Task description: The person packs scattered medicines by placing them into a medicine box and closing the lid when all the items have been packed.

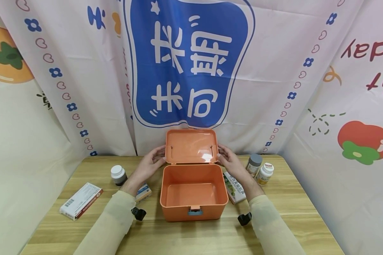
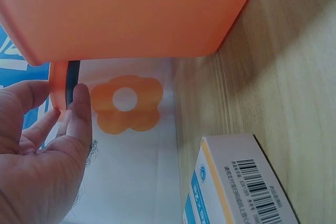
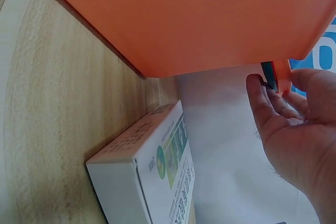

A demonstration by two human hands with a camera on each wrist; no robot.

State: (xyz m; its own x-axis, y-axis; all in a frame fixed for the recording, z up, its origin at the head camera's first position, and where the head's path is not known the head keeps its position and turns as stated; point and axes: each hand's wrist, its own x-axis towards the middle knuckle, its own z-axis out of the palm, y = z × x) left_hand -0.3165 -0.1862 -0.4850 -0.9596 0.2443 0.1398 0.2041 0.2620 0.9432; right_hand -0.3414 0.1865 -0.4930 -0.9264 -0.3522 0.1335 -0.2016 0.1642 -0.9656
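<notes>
An orange plastic storage box (image 1: 175, 214) with a blue-grey front latch (image 1: 195, 213) stands on the table, its inside bare. Its hinged lid (image 1: 191, 146) is raised at the back. My left hand (image 1: 149, 166) holds the lid's left edge, thumb and fingers on either side of the rim (image 2: 59, 85) in the left wrist view. On the opposite edge, my right hand (image 1: 233, 165) grips the lid the same way; the right wrist view shows its fingers around the edge (image 3: 283, 76).
A blue-and-white carton (image 1: 143, 193) lies left of the box, a white-green carton (image 1: 235, 187) right of it. Further left are a dark bottle (image 1: 118, 175) and a white-red carton (image 1: 81, 200). Two bottles, grey-capped (image 1: 254, 164) and white (image 1: 265, 173), stand right. A printed curtain (image 1: 258, 88) hangs behind.
</notes>
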